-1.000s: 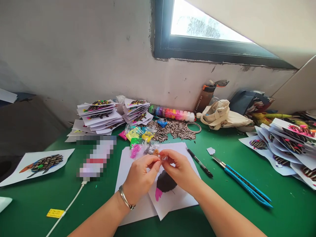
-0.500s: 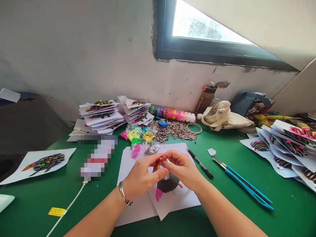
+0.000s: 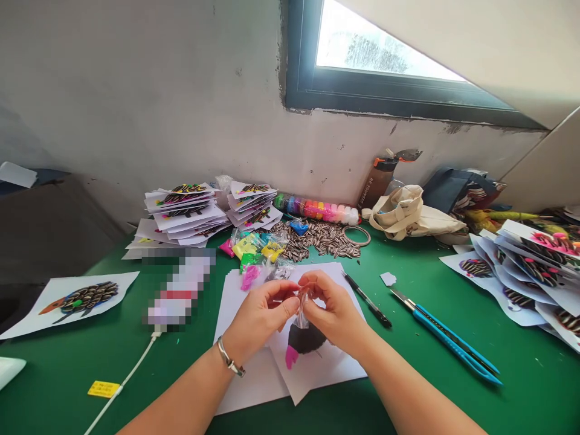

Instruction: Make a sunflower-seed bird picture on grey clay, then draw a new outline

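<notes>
Left hand (image 3: 257,315) and right hand (image 3: 338,309) pinch a clear plastic bag (image 3: 302,317) between them, seemingly so each steadies it, above a paper sheet (image 3: 304,380) bearing a black shape (image 3: 308,341).

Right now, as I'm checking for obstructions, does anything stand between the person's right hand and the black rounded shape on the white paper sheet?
Yes: the crumpled clear plastic pinched in the right hand overlaps the black rounded shape in this view. Nothing else visible stands between; the hand hides some.
</notes>
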Available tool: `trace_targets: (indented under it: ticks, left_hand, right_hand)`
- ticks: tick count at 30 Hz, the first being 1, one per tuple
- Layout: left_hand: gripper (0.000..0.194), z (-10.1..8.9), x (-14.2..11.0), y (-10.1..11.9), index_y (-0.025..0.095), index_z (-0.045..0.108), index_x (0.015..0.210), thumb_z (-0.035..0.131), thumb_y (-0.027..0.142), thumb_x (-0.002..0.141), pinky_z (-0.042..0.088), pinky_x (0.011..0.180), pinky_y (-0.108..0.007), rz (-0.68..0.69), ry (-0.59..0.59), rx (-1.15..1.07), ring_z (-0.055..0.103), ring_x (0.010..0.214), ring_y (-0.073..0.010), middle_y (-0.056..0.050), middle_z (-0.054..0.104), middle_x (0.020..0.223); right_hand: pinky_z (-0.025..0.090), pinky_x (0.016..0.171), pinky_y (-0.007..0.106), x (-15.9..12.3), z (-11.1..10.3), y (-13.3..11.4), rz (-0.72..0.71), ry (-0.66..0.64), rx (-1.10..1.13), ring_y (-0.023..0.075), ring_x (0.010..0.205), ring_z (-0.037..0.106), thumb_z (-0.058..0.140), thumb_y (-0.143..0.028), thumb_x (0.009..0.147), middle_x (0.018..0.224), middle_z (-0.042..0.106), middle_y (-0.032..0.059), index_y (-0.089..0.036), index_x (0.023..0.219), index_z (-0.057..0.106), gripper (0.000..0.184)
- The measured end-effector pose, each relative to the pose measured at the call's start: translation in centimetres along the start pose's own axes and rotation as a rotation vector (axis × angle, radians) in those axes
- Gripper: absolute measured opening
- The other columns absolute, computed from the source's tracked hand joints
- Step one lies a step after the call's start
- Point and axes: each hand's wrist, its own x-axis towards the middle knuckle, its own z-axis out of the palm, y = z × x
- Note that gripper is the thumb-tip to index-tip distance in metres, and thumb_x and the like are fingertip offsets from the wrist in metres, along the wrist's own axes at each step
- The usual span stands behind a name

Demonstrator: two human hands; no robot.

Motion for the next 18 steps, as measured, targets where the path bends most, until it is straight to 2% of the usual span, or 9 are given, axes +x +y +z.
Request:
trace_targets:
  ticks: [5, 7, 13, 18]
  left_hand:
    - [0.034, -0.3, 0.1, 0.3, 0.014, 0.063, 0.095, 0.070, 0.039, 0.074, 0.038, 0.046, -0.021, -0.054, -0.053, -0.051, 0.045, 0.052, -0.0076, -0.001, 0.060, 0.075]
    - [0.031, -0.4, 0.1, 0.3, 0.013, 0.063, 0.093, 0.070, 0.037, 0.074, 0.038, 0.045, -0.020, -0.063, -0.080, -0.077, 0.045, 0.052, -0.0070, -0.001, 0.060, 0.075]
    - [0.027, -0.7, 0.2, 0.2, 0.013, 0.061, 0.086, 0.072, 0.034, 0.073, 0.037, 0.042, -0.019, -0.075, -0.094, -0.108, 0.043, 0.045, -0.0050, 0.002, 0.057, 0.067]
    - [0.025, -0.6, 0.2, 0.0, 0.013, 0.061, 0.082, 0.071, 0.034, 0.073, 0.036, 0.042, -0.020, -0.066, -0.075, -0.154, 0.043, 0.043, -0.0056, 0.004, 0.053, 0.058]
  right_hand:
    - [0.042, 0.059, 0.023, 0.0, -0.7, 0.1, 0.011, -0.164, 0.005, 0.0137, 0.075, 0.055, 0.055, -0.021, 0.085, 0.082, 0.062, -0.0004, -0.025, 0.094, 0.060, 0.010]
    - [0.042, 0.058, 0.023, 0.0, -0.8, 0.1, 0.021, -0.188, -0.006, 0.0134, 0.074, 0.055, 0.056, -0.022, 0.085, 0.080, 0.062, -0.0007, -0.024, 0.093, 0.061, 0.010]
    - [0.040, 0.062, 0.022, -0.3, 0.2, -0.2, -0.040, -0.127, -0.148, 0.0116, 0.073, 0.052, 0.051, -0.007, 0.078, 0.080, 0.061, -0.0025, -0.023, 0.085, 0.060, 0.020]
    - [0.034, 0.053, 0.020, -0.6, 1.3, -0.8, 0.047, -0.013, -0.170, 0.0096, 0.059, 0.046, 0.049, -0.008, 0.075, 0.068, 0.053, -0.0044, -0.021, 0.079, 0.055, 0.014]
